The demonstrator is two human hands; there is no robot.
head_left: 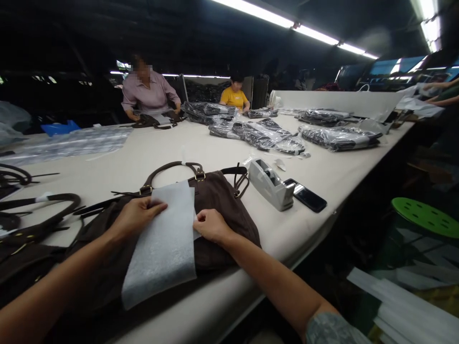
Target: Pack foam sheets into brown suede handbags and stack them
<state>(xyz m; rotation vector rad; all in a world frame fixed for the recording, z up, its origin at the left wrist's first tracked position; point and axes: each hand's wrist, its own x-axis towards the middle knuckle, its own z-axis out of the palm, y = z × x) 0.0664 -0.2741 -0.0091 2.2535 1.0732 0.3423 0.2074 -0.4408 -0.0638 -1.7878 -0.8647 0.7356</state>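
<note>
A dark brown handbag (229,200) lies on the table in front of me, its looped handle pointing away. Over its middle hangs a white sheet of thin foam or tissue wrap (161,248), its lower end reaching past the bag's near edge. My left hand (138,215) pinches the sheet's left side near the top. At its right edge, the fingers of my right hand (211,225) are closed on the sheet. Just beyond the bag, to the right, stands a grey tape dispenser (270,184), with a black phone (306,195) beside it.
More brown bags (21,253) lie at the left. Several plastic-wrapped bags (268,134) are spread farther back on the table (154,148). Two people work at the far side; another person's arms show at far right. A green stool (426,217) stands right of the table edge.
</note>
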